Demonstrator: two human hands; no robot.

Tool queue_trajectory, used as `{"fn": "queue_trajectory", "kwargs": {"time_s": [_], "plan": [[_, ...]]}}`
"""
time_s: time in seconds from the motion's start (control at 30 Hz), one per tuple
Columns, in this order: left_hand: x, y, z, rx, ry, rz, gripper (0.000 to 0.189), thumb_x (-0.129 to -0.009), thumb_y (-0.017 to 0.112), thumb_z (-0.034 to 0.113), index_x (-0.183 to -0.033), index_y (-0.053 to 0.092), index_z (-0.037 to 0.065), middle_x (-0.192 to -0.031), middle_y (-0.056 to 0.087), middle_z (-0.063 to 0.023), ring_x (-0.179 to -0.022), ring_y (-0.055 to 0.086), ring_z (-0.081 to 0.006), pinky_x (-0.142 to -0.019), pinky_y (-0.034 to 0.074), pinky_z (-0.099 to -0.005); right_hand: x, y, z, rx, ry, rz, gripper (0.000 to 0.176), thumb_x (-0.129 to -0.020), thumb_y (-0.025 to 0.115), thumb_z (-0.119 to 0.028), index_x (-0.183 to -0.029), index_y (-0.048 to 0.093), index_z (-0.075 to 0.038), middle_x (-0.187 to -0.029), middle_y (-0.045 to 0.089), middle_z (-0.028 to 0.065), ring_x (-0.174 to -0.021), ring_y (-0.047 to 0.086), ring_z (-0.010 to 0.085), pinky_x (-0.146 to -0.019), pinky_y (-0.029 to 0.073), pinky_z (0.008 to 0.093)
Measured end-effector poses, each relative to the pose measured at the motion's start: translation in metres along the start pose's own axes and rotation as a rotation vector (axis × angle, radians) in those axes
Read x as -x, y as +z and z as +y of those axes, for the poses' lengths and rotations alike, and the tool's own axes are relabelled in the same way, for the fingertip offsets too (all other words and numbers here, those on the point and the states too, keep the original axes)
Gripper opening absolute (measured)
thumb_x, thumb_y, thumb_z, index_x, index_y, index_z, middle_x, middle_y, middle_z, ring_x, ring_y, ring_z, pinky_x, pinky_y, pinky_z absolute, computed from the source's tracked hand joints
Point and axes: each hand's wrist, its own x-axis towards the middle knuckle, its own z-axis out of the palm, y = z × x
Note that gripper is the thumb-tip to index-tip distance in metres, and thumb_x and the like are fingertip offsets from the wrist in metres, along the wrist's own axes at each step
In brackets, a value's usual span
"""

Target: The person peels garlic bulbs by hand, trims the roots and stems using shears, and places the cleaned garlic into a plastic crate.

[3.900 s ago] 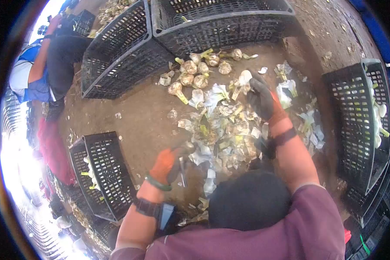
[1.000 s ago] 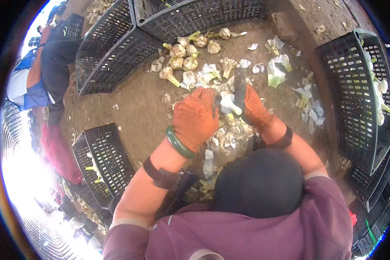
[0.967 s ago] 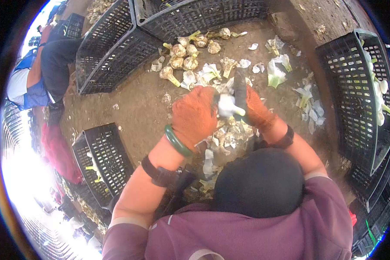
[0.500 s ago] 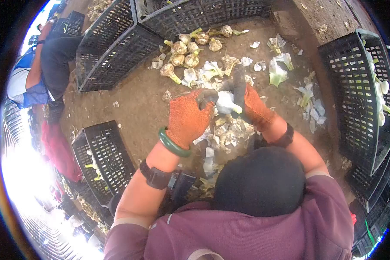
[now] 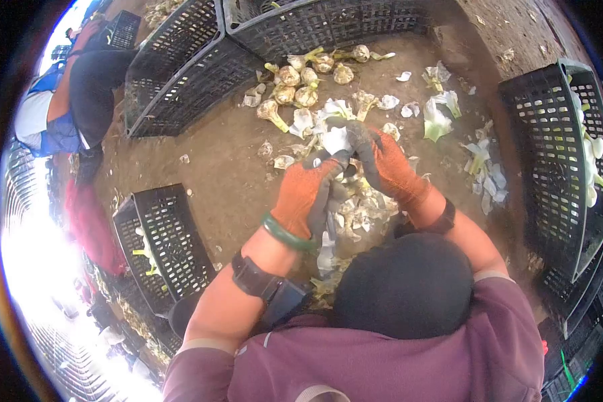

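A white garlic bulb [image 5: 336,140] is between my two hands, partly hidden by the gloved fingers. My left hand [image 5: 309,191], in an orange glove with a dark palm, has its fingers closed at the near side of the bulb. My right hand [image 5: 388,162], gloved the same way, curls its dark fingertips against the bulb's right side. Below the hands, loose garlic skins [image 5: 358,208] litter the ground. Just beyond them lies a pile of unpeeled garlic bulbs [image 5: 287,76] with cut stems.
Black plastic crates [image 5: 181,74] stand at the back and left. A small crate [image 5: 171,241] and a tall right-hand crate [image 5: 549,167] hold white garlic. More peeled leaves [image 5: 437,124] are scattered at the right. Another person [image 5: 67,100] sits at far left.
The bulb has moved slightly up and left and turned, so its stem no longer points toward me. My left hand has rotated with fingers upward; my right fingers have curled in over the bulb.
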Motion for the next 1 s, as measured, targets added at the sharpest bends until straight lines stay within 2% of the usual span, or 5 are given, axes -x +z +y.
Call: {"fn": "queue_trajectory", "kwargs": {"time_s": [0.23, 0.43, 0.53, 0.7, 1.0], "plan": [[-0.011, 0.018, -0.010, -0.003, 0.226, 0.324, 0.027, -0.081, 0.062, 0.010, -0.105, 0.056, -0.002, -0.087, 0.063, -0.0071, -0.058, 0.058, -0.0134, -0.045, 0.045, -0.0237, 0.002, 0.002, -0.012, 0.607, -0.298, 0.356, 0.031, -0.074, 0.069, -0.027, -0.089, 0.060, -0.002, -0.081, 0.062, 0.0161, -0.073, 0.061, 0.0340, -0.064, 0.048, 0.0405], [-0.004, -0.002, -0.016, 0.122, 0.183, 0.160, 0.027, -0.085, 0.056, 0.010, -0.109, 0.054, -0.002, -0.089, 0.062, -0.0084, -0.056, 0.054, -0.0105, -0.045, 0.044, -0.0223, -0.006, -0.005, 0.014, 0.588, -0.051, 0.432, 0.019, -0.079, 0.059, -0.020, -0.087, 0.060, -0.003, -0.077, 0.062, 0.0194, -0.074, 0.061, 0.0375, -0.067, 0.048, 0.0440], [0.004, -0.015, -0.011, 0.177, 0.169, -0.018, 0.028, -0.089, 0.050, 0.019, -0.107, 0.055, -0.002, -0.084, 0.062, -0.0068, -0.052, 0.050, -0.0087, -0.045, 0.041, -0.0211, -0.018, -0.021, 0.036, 0.994, 0.207, 0.099, 0.019, -0.082, 0.053, -0.018, -0.090, 0.060, -0.003, -0.077, 0.062, 0.0201, -0.074, 0.060, 0.0401, -0.069, 0.048, 0.0461], [0.003, -0.021, -0.008, 0.200, 0.123, -0.056, 0.038, -0.093, 0.045, 0.034, -0.093, 0.057, -0.002, -0.052, 0.046, -0.0038, -0.041, 0.040, -0.0107, -0.038, 0.028, -0.0219, -0.010, -0.022, 0.019, 0.485, 0.000, 0.076, 0.039, -0.080, 0.058, -0.009, -0.119, 0.054, -0.009, -0.115, 0.057, 0.0154, -0.106, 0.055, 0.0248, -0.088, 0.045, 0.0343], [0.007, -0.014, -0.014, 0.271, 0.163, -0.048, 0.028, -0.092, 0.045, 0.029, -0.087, 0.056, 0.004, -0.061, 0.052, -0.0023, -0.044, 0.044, -0.0081, -0.039, 0.034, -0.0214, -0.012, 0.017, -0.010, 0.252, -0.370, 0.179, 0.021, -0.081, 0.063, -0.016, -0.099, 0.066, -0.008, -0.097, 0.066, 0.0098, -0.092, 0.062, 0.0212, -0.080, 0.049, 0.0308]]}}
